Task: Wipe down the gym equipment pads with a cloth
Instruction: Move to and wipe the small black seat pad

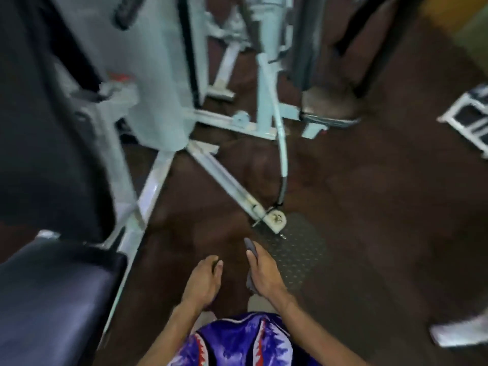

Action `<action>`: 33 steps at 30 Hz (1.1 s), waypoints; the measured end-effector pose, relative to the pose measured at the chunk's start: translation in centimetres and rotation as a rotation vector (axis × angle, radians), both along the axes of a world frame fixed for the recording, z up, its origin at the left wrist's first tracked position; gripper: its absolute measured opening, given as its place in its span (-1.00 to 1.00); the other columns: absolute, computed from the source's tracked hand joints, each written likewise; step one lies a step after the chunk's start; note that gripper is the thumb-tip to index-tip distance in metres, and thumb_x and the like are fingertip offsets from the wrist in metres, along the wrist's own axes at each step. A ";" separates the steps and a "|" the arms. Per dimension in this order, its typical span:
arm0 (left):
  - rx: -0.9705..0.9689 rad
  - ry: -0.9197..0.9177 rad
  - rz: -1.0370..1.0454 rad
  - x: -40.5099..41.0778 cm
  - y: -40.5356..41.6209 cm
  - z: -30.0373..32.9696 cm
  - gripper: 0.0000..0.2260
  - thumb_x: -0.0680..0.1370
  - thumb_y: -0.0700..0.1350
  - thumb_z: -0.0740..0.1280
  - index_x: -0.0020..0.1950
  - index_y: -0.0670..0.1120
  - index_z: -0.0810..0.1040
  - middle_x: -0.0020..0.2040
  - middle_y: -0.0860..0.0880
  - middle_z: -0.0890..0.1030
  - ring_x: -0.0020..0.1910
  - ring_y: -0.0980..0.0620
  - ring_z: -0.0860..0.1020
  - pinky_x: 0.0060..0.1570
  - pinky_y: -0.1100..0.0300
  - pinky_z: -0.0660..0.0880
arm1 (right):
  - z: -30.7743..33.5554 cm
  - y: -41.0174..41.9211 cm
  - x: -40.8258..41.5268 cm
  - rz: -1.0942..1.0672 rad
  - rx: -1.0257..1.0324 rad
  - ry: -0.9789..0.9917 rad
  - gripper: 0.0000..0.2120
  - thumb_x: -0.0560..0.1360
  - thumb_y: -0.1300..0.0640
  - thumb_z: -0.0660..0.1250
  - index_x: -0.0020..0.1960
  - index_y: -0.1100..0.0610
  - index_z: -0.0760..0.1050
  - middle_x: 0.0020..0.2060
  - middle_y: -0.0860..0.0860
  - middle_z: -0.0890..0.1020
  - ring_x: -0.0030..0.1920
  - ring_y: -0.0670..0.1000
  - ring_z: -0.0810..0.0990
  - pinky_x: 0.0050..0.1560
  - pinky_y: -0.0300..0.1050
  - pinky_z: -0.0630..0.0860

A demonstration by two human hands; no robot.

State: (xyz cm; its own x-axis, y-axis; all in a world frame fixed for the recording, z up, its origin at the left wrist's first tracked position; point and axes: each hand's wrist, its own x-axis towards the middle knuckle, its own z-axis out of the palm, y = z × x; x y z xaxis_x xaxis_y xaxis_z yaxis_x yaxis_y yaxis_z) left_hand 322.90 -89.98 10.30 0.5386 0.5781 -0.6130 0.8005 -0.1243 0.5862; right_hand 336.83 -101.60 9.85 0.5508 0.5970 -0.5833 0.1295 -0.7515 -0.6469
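Note:
A dark grey cloth is gripped in my right hand, low in the middle of the view over the brown floor. My left hand hangs just left of it with fingers loosely curled and nothing in it. A black padded seat of the machine lies at the lower left, about a hand's width left of my left hand. A tall black back pad rises above the seat at the far left. The picture is blurred.
A pale blue-white machine frame stands ahead, its floor bars and a curved cable reaching toward me. A rubber mat lies right of my hands. A white step rack stands at the right edge.

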 end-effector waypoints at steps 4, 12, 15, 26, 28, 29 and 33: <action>-0.040 -0.019 -0.165 9.1 -4.5 1.1 -0.63 0.67 -0.03 0.18 0.42 -0.15 0.45 0.35 -0.13 0.54 0.35 -0.06 0.49 0.37 0.12 0.37 | 2.8 -6.4 6.8 -0.195 0.000 -0.075 -0.58 0.66 -0.14 0.09 0.44 0.00 0.36 0.16 -0.01 0.58 0.17 0.04 0.58 0.15 -0.12 0.48; 0.004 -0.032 -0.345 28.0 -13.7 1.1 -0.66 0.67 -0.02 0.17 0.39 -0.11 0.46 0.29 -0.09 0.56 0.31 -0.05 0.51 0.34 0.05 0.43 | 1.6 -17.8 23.4 -0.327 -0.024 -0.071 -0.58 0.67 -0.12 0.08 0.47 -0.01 0.33 0.23 0.09 0.60 0.13 0.07 0.64 0.12 -0.05 0.56; 0.014 -0.051 -0.372 34.9 -15.4 1.1 -0.70 0.66 -0.02 0.18 0.30 -0.12 0.53 0.22 -0.09 0.60 0.25 -0.07 0.55 0.27 0.00 0.47 | 2.2 -19.7 29.6 -0.310 -0.030 -0.113 -0.58 0.68 -0.09 0.09 0.48 0.03 0.34 0.34 0.04 0.52 0.30 0.02 0.52 0.31 -0.07 0.43; 0.172 -0.102 -0.330 55.2 -10.5 0.8 -0.72 0.65 0.01 0.16 0.22 -0.08 0.55 0.08 -0.09 0.64 0.10 -0.11 0.59 0.14 -0.04 0.52 | 1.4 -14.7 49.8 -0.251 0.028 -0.136 -0.61 0.67 -0.11 0.10 0.44 0.00 0.37 0.29 0.01 0.56 0.18 0.08 0.61 0.18 -0.01 0.54; 0.181 -0.103 -0.332 58.7 -8.2 0.1 -0.69 0.64 0.06 0.12 0.19 -0.06 0.55 0.04 -0.05 0.64 0.05 -0.08 0.61 0.07 -0.03 0.54 | 1.0 -12.9 53.4 -0.249 0.021 -0.158 -0.60 0.68 -0.04 0.11 0.47 0.05 0.36 0.35 0.01 0.52 0.29 0.04 0.54 0.27 -0.06 0.45; 0.188 -0.100 -0.331 60.6 -7.0 -0.2 -0.66 0.63 0.11 0.09 0.18 -0.04 0.54 0.05 -0.03 0.64 0.06 -0.06 0.61 0.07 -0.04 0.54 | 0.7 -11.9 55.3 -0.249 0.013 -0.163 -0.60 0.68 -0.02 0.11 0.48 0.06 0.35 0.36 0.01 0.50 0.33 0.03 0.50 0.31 -0.09 0.40; 0.185 -0.054 -0.328 68.3 -2.0 -0.7 -0.64 0.66 0.08 0.10 0.32 -0.05 0.51 0.19 -0.04 0.60 0.20 -0.06 0.56 0.24 -0.04 0.49 | -1.4 -7.1 62.9 -0.264 0.005 -0.160 -0.58 0.68 -0.06 0.09 0.50 0.02 0.33 0.42 -0.05 0.47 0.39 -0.04 0.45 0.39 -0.12 0.36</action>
State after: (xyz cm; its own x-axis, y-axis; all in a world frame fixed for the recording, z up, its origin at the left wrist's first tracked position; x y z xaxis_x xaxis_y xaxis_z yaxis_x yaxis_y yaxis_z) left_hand 391.24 -91.93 9.62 0.7423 0.4679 -0.4796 0.6690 -0.4765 0.5704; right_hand 399.70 -108.73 8.48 0.7717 0.4238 -0.4741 0.0308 -0.7695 -0.6379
